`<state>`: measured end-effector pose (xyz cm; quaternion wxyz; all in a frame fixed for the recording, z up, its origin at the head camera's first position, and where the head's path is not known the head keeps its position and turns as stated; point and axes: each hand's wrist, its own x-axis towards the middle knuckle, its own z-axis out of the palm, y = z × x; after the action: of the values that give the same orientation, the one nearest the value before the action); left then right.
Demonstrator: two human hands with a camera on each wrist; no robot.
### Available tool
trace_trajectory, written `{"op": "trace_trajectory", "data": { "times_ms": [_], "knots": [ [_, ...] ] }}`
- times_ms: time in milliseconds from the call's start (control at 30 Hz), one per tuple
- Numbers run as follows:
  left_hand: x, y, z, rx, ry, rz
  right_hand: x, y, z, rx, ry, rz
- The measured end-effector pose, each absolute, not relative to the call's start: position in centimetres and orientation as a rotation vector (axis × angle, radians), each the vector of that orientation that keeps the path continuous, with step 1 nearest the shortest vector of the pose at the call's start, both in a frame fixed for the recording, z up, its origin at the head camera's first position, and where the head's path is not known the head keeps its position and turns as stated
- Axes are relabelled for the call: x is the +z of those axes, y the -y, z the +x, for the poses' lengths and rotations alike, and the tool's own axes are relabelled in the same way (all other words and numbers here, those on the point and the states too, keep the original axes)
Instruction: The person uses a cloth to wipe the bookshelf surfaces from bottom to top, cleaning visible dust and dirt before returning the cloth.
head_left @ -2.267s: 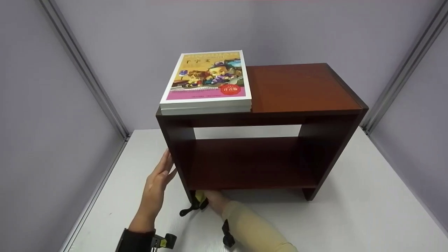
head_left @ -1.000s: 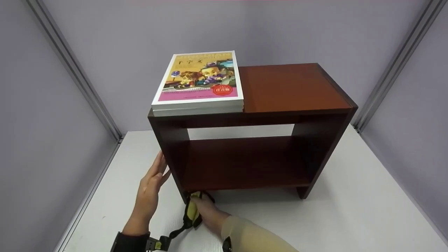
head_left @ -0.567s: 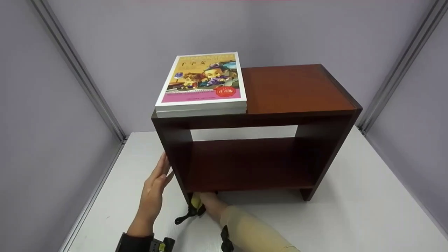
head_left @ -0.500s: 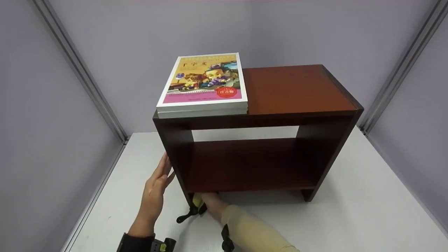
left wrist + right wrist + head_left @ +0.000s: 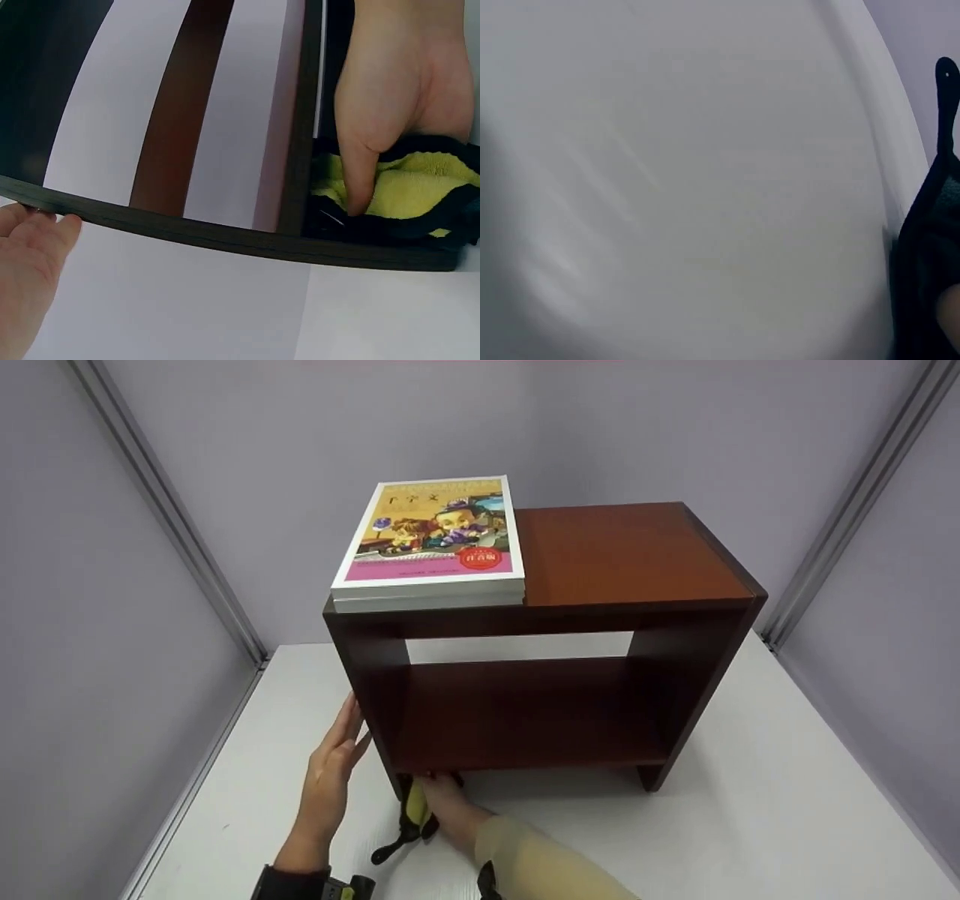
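Observation:
A dark red-brown wooden shelf unit [image 5: 630, 555] stands on the white table. My left hand [image 5: 328, 780] rests against the outer face of its left side panel, fingers straight. Below the lower board, my right hand [image 5: 455, 806] grips a yellow-green cleaning cloth [image 5: 417, 804] with black edging at the inner foot of that panel. In the left wrist view, the right thumb lies over the bunched cloth [image 5: 420, 187], beside the panel's edge; the other fingers are hidden. The cloth's black hanging loop [image 5: 946, 97] shows at the right of the right wrist view.
A short stack of books [image 5: 431, 529] with a colourful cartoon cover lies on the unit's top, at the left. Grey-lilac walls [image 5: 600, 427] enclose the white table [image 5: 750, 810] behind and at both sides. The unit's right foot [image 5: 652, 777] stands on the table.
My right hand and the cloth have moved in and out under the lower board, most recently slightly back toward me. The left hand stays against the side panel. The view has shifted slightly.

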<state>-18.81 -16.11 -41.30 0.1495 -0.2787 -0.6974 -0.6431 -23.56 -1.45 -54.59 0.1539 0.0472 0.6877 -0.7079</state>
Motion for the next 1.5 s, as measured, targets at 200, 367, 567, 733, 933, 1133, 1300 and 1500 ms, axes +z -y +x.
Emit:
{"op": "trace_trajectory", "data": {
  "times_ms": [200,367,567,733,933,1133,1300,1500],
  "knots": [
    [-44.9,15.6,-17.9,-1.823,2.184,-0.283,-54.3,0.7,-22.0,-2.047,-1.931,0.067],
    [-48.9,14.4,-16.8,-1.922,2.312,0.219,-54.0,-1.1,-20.7,-2.067,-1.815,0.016],
    [-50.7,10.7,-16.5,-2.416,2.479,0.138,-53.1,-4.5,-19.9,-1.912,-1.892,-0.192],
    [-50.3,6.4,-17.1,-2.527,2.467,0.137,-52.6,-7.5,-19.8,-1.774,-2.004,-0.341],
    [-50.8,2.8,-17.4,-2.458,2.524,0.193,-52.7,-10.8,-19.5,-1.67,-2.135,-0.351],
    [-51.7,0.6,-17.9,-2.639,2.294,0.115,-51.3,-15.0,-18.8,-1.527,-2.295,-0.368],
    [-52.2,-1.3,-18.0,-2.747,2.185,0.142,-48.7,-19.4,-17.3,-1.731,-2.669,-0.553],
    [-52.4,-3.5,-18.0,-2.82,2.237,0.243,-44.5,-24.8,-16.2,-2.143,-3.252,-0.536]
  ]
}}
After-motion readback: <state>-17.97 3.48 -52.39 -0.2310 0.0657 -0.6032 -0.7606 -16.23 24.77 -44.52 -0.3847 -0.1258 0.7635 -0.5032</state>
